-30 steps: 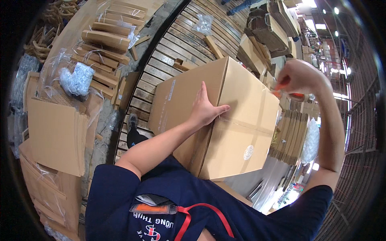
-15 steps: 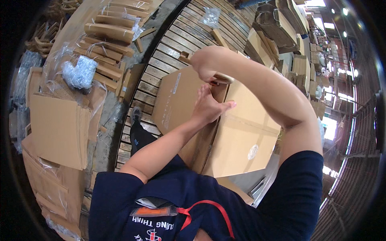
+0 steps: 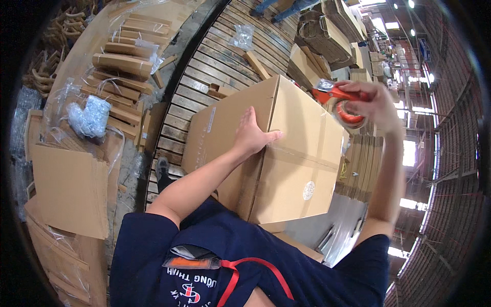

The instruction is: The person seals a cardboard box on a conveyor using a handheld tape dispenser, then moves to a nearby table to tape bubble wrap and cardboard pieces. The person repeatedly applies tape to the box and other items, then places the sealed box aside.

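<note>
A large closed cardboard box (image 3: pixel 302 148) stands in front of me, with strips of clear tape crossing its near-right face and a round white sticker on it. My left hand (image 3: pixel 251 135) lies on the box's upper edge, fingers stretched along one face and the thumb over the other. Off to the right of the box and apart from it, my right hand (image 3: pixel 377 102) grips a red tape dispenser (image 3: pixel 327 93) with a roll of tape hanging below it. That hand is slightly smeared by motion.
Slatted wooden decking (image 3: pixel 204 66) runs beyond the box, with crumpled plastic wrap (image 3: pixel 242 37) on it. At left lie stacked cardboard sheets (image 3: pixel 71 189), cardboard pieces and a bubble-wrapped bundle (image 3: pixel 89 116). Bundled flat cartons (image 3: pixel 323 38) stand far right; another person's legs (image 3: pixel 289 10) show at the top.
My right hand has swung from the box's far edge out to the right, bringing the tape dispenser into plain sight. My left hand stays on the box edge; the view has shifted slightly.
</note>
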Demonstrator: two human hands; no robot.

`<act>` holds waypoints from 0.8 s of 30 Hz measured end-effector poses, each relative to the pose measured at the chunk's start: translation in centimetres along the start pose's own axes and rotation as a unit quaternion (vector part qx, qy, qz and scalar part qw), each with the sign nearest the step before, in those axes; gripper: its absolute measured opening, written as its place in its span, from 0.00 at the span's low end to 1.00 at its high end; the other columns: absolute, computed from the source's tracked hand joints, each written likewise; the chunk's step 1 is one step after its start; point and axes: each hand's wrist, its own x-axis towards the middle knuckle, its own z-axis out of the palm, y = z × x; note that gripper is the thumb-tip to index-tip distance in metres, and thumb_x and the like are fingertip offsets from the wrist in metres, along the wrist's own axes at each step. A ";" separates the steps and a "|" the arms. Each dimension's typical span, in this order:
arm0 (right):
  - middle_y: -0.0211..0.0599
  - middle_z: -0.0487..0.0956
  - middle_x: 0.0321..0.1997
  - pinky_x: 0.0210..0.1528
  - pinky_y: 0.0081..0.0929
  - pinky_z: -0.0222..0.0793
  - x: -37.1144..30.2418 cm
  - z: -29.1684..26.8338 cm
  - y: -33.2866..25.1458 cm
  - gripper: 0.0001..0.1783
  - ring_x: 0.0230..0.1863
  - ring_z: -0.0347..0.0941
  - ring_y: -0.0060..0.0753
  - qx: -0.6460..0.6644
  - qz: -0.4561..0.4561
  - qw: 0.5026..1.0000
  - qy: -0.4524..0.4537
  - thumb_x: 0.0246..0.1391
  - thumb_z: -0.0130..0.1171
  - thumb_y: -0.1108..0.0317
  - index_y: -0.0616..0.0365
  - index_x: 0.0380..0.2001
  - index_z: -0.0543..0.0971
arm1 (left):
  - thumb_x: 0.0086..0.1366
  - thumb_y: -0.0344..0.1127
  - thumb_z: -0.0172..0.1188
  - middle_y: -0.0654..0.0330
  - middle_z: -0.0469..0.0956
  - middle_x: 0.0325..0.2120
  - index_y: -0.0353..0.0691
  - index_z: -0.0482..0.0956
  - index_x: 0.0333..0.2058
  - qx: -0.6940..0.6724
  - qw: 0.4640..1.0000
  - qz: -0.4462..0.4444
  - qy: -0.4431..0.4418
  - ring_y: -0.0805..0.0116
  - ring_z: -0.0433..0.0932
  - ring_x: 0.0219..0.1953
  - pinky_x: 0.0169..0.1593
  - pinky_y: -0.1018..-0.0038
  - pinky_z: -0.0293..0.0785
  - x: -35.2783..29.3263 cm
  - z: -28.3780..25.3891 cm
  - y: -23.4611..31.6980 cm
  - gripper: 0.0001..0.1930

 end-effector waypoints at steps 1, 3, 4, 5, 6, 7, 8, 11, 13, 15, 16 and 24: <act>0.49 0.81 0.60 0.58 0.26 0.75 -1.2 1.9 1.3 0.22 0.55 0.80 0.30 0.067 -0.043 0.996 0.045 0.47 0.69 0.81 0.70 0.49 0.83 | 0.50 0.59 0.78 0.34 0.51 0.72 0.17 0.44 0.71 0.010 1.000 0.013 -0.002 0.43 0.52 0.75 0.77 0.58 0.49 -0.2 -0.5 0.6 0.68; 0.50 0.81 0.60 0.41 0.19 0.78 -2.6 5.7 3.0 0.23 0.43 0.81 0.22 0.233 -0.078 0.960 0.137 0.50 0.68 0.74 0.63 0.52 0.83 | 0.58 0.54 0.74 0.38 0.59 0.70 0.24 0.51 0.71 -0.008 0.994 0.092 0.057 0.46 0.58 0.73 0.74 0.58 0.55 0.1 -1.2 0.2 0.57; 0.46 0.83 0.55 0.32 0.22 0.78 -2.6 8.7 4.0 0.23 0.35 0.79 0.22 0.342 -0.104 0.915 0.188 0.53 0.65 0.73 0.61 0.55 0.81 | 0.61 0.52 0.73 0.40 0.60 0.69 0.26 0.53 0.71 -0.061 0.988 0.120 0.076 0.48 0.60 0.72 0.73 0.59 0.57 0.5 -1.8 0.2 0.53; 0.41 0.84 0.48 0.30 0.24 0.79 -3.2 11.1 5.5 0.24 0.33 0.79 0.23 0.461 -0.115 0.859 0.189 0.55 0.65 0.70 0.61 0.56 0.80 | 0.63 0.50 0.71 0.42 0.62 0.68 0.28 0.55 0.71 -0.116 0.979 0.146 0.086 0.50 0.61 0.71 0.72 0.59 0.59 0.4 -2.0 0.6 0.49; 0.49 0.81 0.55 0.34 0.28 0.81 -4.8 13.3 7.6 0.32 0.33 0.81 0.31 0.512 -0.104 0.826 0.210 0.57 0.65 0.61 0.63 0.62 0.73 | 0.68 0.43 0.66 0.49 0.70 0.62 0.33 0.65 0.66 -0.160 0.978 0.108 0.084 0.56 0.70 0.65 0.68 0.62 0.66 -0.6 -1.5 2.0 0.34; 0.49 0.79 0.58 0.46 0.36 0.80 -5.6 16.0 8.6 0.33 0.47 0.79 0.37 0.583 -0.096 0.769 0.243 0.59 0.63 0.57 0.61 0.64 0.71 | 0.69 0.42 0.66 0.50 0.72 0.61 0.33 0.67 0.64 -0.168 0.973 0.138 0.073 0.58 0.72 0.63 0.67 0.63 0.67 -1.3 -2.2 3.5 0.31; 0.48 0.77 0.62 0.58 0.43 0.79 -6.4 18.6 9.3 0.34 0.61 0.76 0.44 0.646 -0.098 0.705 0.276 0.62 0.60 0.53 0.60 0.66 0.69 | 0.69 0.40 0.65 0.51 0.74 0.59 0.33 0.69 0.63 -0.176 0.968 0.168 0.063 0.59 0.74 0.61 0.66 0.64 0.68 -2.1 -3.5 4.7 0.28; 0.49 0.78 0.61 0.56 0.44 0.81 -6.6 22.5 7.1 0.30 0.58 0.79 0.45 0.762 -0.044 0.586 0.272 0.64 0.58 0.55 0.61 0.64 0.72 | 0.69 0.35 0.64 0.53 0.78 0.52 0.34 0.76 0.55 -0.134 0.941 0.299 0.088 0.62 0.79 0.54 0.61 0.66 0.72 -3.6 -6.4 7.0 0.19; 0.48 0.79 0.60 0.55 0.44 0.82 -8.0 23.7 8.3 0.29 0.56 0.80 0.45 0.801 -0.064 0.551 0.225 0.64 0.59 0.56 0.61 0.63 0.73 | 0.67 0.34 0.65 0.53 0.78 0.51 0.34 0.77 0.53 -0.050 0.921 0.382 0.060 0.62 0.78 0.54 0.60 0.66 0.73 -4.5 -7.9 9.1 0.18; 0.48 0.79 0.59 0.55 0.43 0.83 -8.7 24.6 8.7 0.28 0.55 0.81 0.45 0.823 -0.070 0.524 0.206 0.64 0.59 0.56 0.61 0.62 0.73 | 0.62 0.34 0.69 0.54 0.79 0.50 0.36 0.79 0.51 0.016 0.892 0.449 0.042 0.58 0.78 0.53 0.58 0.65 0.74 -4.9 -8.7 10.7 0.19; 0.48 0.79 0.59 0.55 0.43 0.83 -8.9 25.0 8.2 0.28 0.54 0.81 0.45 0.829 -0.066 0.514 0.211 0.64 0.59 0.57 0.62 0.62 0.73 | 0.61 0.34 0.70 0.55 0.79 0.49 0.36 0.80 0.50 0.045 0.881 0.470 0.028 0.58 0.78 0.53 0.57 0.65 0.74 -5.1 -9.1 11.3 0.19; 0.46 0.79 0.56 0.40 0.30 0.82 -10.5 26.7 5.0 0.30 0.40 0.80 0.32 0.800 -0.062 0.550 0.230 0.66 0.57 0.55 0.61 0.64 0.69 | 0.55 0.31 0.75 0.57 0.80 0.43 0.39 0.85 0.45 0.077 0.870 0.487 -0.002 0.58 0.79 0.46 0.50 0.67 0.76 -7.4 -9.6 12.0 0.17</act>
